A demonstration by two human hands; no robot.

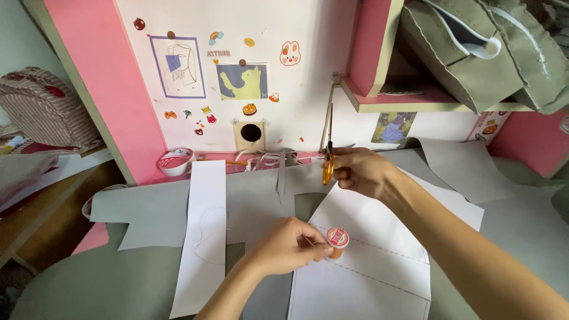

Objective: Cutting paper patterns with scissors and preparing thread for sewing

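Left hand low, fingers pinched closed, right hand raised, fingers curled shut, forearms converging

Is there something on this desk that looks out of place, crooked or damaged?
Nothing looks damaged or spilled. The left hand holds a thread spool, the right hand holds scissors upright. Only the grey fabric pieces and paper patterns overlap unevenly.

Both forearms are bare, with no sleeves in view; the left hand and the right hand wear no gloves, rings or watch.
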